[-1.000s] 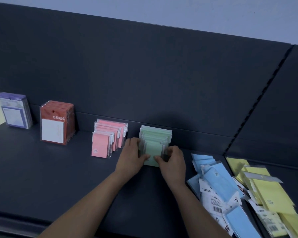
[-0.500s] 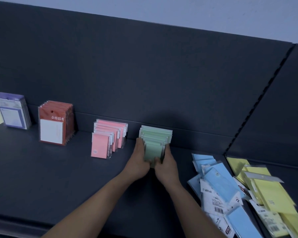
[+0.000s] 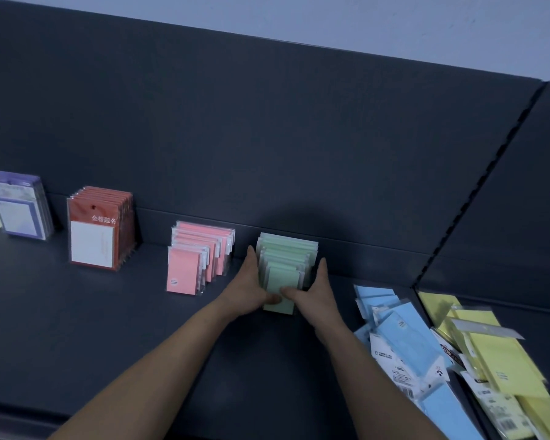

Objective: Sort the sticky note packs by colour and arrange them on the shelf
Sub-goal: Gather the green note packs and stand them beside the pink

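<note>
Mid-frame, pressing green sticky note packs (image 3: 287, 256) from both sides with straight-fingered left hand (image 3: 251, 289) and right hand (image 3: 315, 295), thumbs on front.

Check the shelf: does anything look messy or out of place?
Yes. The light blue sticky note packs and pale yellow sticky note packs lie in loose, overlapping heaps at the right, some showing barcoded backs, unlike the upright pink sticky note packs and green sticky note packs.

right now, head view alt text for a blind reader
The left hand and right hand flank a standing row of green packs on a dark shelf. To its left stand pink packs, red packs and purple packs; blue packs and yellow packs lie loose right.
</note>
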The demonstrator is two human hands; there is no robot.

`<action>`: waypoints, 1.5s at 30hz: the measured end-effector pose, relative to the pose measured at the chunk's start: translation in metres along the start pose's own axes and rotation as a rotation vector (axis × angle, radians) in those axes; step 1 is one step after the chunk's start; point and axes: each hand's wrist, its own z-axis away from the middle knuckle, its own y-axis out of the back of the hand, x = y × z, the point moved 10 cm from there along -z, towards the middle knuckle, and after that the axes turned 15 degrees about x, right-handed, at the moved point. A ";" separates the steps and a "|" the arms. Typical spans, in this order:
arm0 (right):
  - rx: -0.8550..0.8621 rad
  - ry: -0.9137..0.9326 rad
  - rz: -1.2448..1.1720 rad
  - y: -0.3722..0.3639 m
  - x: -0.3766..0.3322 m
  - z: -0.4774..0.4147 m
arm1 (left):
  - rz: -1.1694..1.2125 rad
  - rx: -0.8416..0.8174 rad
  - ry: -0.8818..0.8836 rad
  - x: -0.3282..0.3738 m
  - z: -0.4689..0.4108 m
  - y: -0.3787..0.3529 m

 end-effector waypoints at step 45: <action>0.327 0.325 0.244 0.018 -0.010 0.023 | -0.283 0.286 -0.247 0.019 0.025 0.027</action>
